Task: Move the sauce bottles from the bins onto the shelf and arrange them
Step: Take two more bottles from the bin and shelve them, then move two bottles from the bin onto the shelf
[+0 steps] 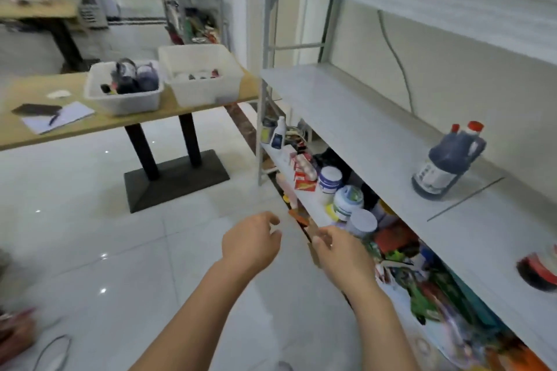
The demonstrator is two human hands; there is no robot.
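Note:
A dark sauce bottle (446,159) with red caps stands on the white shelf (346,111) at the right. Another red-and-dark bottle (539,271) shows at the shelf's right edge, cut off by the frame. Two white bins sit on the wooden table (90,126): the left bin (123,99) holds several dark bottles (132,78), the right bin (202,81) holds small items low inside. My left hand (250,241) and my right hand (340,250) hang low in front of the shelf, fingers loosely curled, holding nothing.
The lower shelf (301,199) is crowded with jars, boxes and packets. A notebook with a pen (57,116) lies on the table. The table's black pedestal (174,178) stands on the glossy tiled floor. Another shelf unit stands in the background.

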